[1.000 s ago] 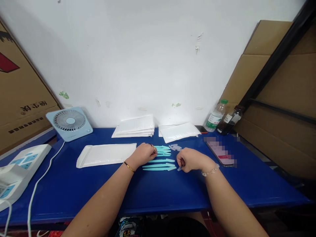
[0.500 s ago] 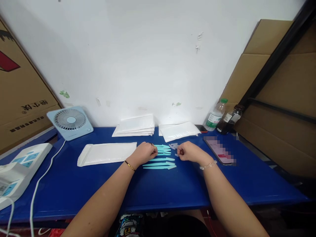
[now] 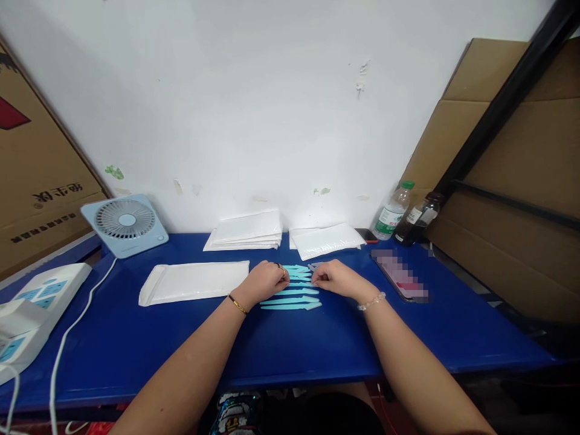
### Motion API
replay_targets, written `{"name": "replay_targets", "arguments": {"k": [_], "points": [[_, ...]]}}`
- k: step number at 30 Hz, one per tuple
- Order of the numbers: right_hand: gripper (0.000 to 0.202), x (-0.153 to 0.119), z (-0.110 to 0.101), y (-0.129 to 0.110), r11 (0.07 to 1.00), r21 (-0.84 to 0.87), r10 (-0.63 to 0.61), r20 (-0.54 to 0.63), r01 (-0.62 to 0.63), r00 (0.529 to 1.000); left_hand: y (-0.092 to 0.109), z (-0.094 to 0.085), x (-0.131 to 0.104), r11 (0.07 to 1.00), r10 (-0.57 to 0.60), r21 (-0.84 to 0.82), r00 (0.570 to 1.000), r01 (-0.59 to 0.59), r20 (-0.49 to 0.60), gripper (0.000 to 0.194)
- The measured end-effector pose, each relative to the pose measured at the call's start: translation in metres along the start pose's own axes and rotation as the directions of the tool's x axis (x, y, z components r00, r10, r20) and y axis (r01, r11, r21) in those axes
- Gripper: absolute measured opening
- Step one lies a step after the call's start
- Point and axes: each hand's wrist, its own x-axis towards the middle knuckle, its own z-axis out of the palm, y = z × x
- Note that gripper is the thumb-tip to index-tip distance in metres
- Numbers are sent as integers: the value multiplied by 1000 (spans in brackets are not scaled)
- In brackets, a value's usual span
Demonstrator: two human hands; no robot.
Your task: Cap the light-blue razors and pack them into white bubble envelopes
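1. Head view: I see a glossy blue table (image 3: 299,356) against a scuffed white wall (image 3: 254,109); brown cardboard (image 3: 40,151) stands at both sides.
2. Slim turquoise plastic tools (image 3: 290,307) lie in a row mid-table.
3. Left hand (image 3: 266,280) and right hand (image 3: 339,280): fingers curled at the row; I cannot tell whether either grips.
4. Left hand hides some tool ends; frame edge crops white power strip (image 3: 67,287).

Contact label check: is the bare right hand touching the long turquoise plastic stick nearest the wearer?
Apart: the head view shows blue tabletop between the right hand and the turquoise stick.
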Motion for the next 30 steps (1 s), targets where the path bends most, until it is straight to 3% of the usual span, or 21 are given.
{"name": "replay_targets", "arguments": {"k": [5, 9, 11, 19, 24, 30], "points": [[16, -1, -2, 0, 999, 53, -7, -1, 7, 1000, 4, 1, 2, 998, 24, -57, 999, -22, 33, 17], [18, -8, -17, 17, 987, 1, 155, -209, -158, 966, 0, 1, 1, 997, -82, 5, 996, 82, -18, 18], [17, -11, -22, 27, 973, -41, 211, -244, -227, 947, -2, 2, 1, 992, -121, 42, 992, 123, -38, 17], [11, -8, -12, 39, 947, -113, 288, -126, -302, 949, -1, 3, 3, 984, -177, 7, 984, 177, -24, 12], [6, -7, -8, 33, 958, 42, 286, -80, -283, 955, 0, 2, 4, 978, -209, -10, 978, 209, -4, 13], [17, -1, -1, 23, 956, 220, 195, 15, -194, 981, 1, 2, 3, 977, -212, -18, 977, 212, -3, 12]]}}
